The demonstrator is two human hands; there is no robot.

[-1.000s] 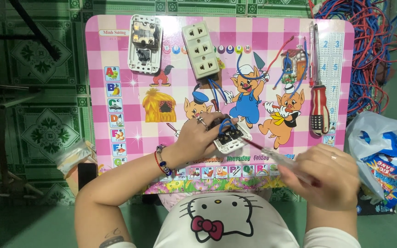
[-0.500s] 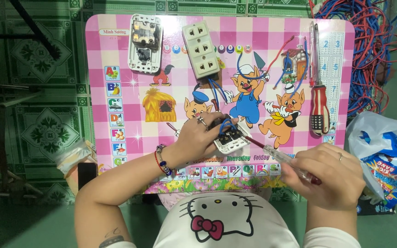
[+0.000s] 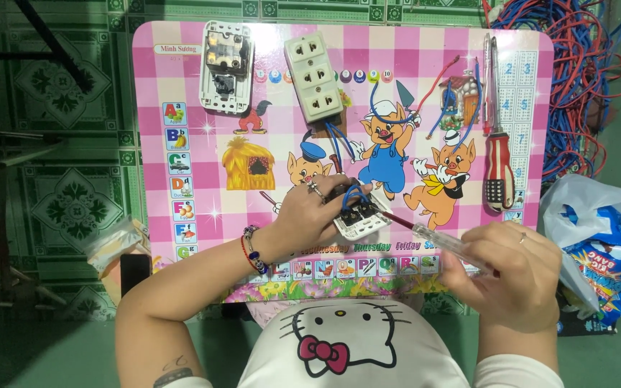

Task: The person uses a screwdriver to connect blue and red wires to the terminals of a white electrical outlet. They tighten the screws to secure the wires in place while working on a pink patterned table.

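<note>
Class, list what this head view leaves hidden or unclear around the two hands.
- Switch: left side covered by the left hand.
- Screwdriver: handle end hidden inside the right hand; tip contact too small.
- Wire bundle: cut off by the top edge.

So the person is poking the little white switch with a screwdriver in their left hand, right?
Not quite. In the head view the clear-handled screwdriver is in the right hand. The left hand steadies the little white switch on the pink table.
</note>
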